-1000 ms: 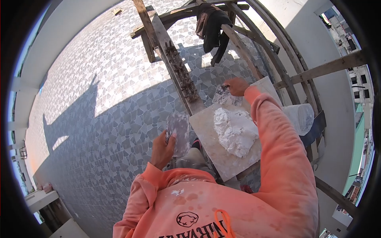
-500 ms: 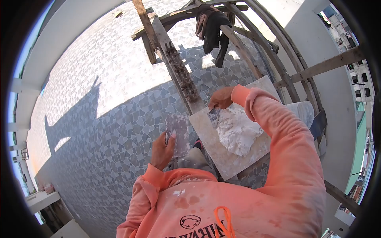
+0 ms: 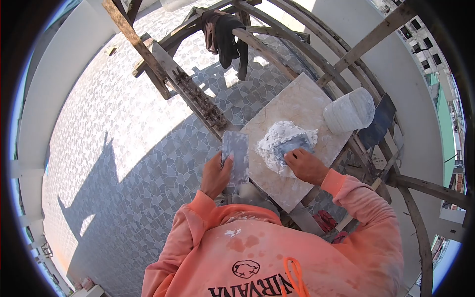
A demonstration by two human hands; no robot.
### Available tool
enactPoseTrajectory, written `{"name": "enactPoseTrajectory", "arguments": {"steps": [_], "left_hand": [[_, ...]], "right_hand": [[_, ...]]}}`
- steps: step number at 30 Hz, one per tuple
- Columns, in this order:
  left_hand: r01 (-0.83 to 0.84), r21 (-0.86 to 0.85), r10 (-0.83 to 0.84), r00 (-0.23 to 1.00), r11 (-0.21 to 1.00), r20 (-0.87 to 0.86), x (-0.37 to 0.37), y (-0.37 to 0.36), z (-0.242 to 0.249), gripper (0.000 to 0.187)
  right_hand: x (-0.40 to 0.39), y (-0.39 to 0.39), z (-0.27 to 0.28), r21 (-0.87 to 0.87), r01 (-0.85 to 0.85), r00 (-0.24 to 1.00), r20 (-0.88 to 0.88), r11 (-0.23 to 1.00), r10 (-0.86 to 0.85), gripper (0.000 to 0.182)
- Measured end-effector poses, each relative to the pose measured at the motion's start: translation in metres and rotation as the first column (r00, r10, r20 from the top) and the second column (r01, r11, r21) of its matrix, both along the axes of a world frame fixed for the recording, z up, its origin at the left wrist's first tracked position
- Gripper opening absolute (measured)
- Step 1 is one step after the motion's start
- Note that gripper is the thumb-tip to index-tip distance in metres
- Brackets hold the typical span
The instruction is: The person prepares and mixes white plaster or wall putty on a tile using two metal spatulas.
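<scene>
My left hand (image 3: 216, 175) is closed on the edge of a flat, grey, putty-smeared scraper blade (image 3: 236, 156), held beside the left edge of a stone-patterned board (image 3: 279, 192). On the board lies a mound of white putty (image 3: 275, 131). My right hand (image 3: 308, 166) grips a second scraper blade (image 3: 292, 143), whose face lies flat against the right side of the mound. Part of that blade is hidden by my fingers and by putty.
A translucent white bucket (image 3: 350, 111) stands at the board's right edge, near a dark flat sheet (image 3: 378, 119). Wooden scaffold beams (image 3: 267, 49) run behind and to the right. Dark clothing (image 3: 225, 39) hangs on one. Patterned tile floor (image 3: 163, 163) spreads to the left.
My right hand has drawn its scraper blade from the mound's far left side towards me and to the right. The view has shifted, showing the bucket more fully. My left hand keeps its blade.
</scene>
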State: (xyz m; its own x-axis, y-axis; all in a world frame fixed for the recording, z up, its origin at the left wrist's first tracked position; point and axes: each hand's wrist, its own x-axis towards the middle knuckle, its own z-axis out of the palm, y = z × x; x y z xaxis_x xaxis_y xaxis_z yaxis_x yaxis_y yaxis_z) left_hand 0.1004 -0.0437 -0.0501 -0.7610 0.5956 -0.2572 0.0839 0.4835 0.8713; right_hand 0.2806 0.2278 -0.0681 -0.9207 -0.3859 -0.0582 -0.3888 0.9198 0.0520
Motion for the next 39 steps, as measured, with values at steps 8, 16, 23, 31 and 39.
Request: {"name": "enactPoseTrajectory", "arguments": {"steps": [8, 16, 23, 31, 39], "left_hand": [[0.148, 0.04, -0.147, 0.988, 0.988, -0.045, -0.009, 0.027, 0.004, 0.03], [0.302, 0.117, -0.282, 0.946, 0.946, -0.157, -0.008, 0.054, 0.014, 0.031], [0.375, 0.202, -0.307, 0.902, 0.905, -0.303, 0.01, 0.08, 0.027, 0.026], [0.623, 0.116, -0.505, 0.717, 0.774, -0.481, 0.07, 0.114, 0.058, 0.022], [0.68, 0.023, -0.537, 0.599, 0.733, -0.593, 0.084, 0.141, 0.045, 0.02]], "right_hand": [[0.028, -0.01, 0.003, -0.1, 0.268, 0.961, -0.043, 0.958, -0.273, 0.026], [0.026, -0.006, 0.006, 0.113, 0.384, 0.917, 0.065, 0.916, -0.393, 0.035], [0.041, 0.003, 0.065, -0.395, 0.891, 0.385, 0.394, 0.224, -0.835, 0.017], [0.027, -0.037, 0.046, -0.712, 0.512, 0.178, 0.636, -0.481, -0.751, 0.029], [0.027, -0.063, 0.062, -0.728, 0.658, 0.094, 0.334, -0.193, -0.938, 0.026]]}}
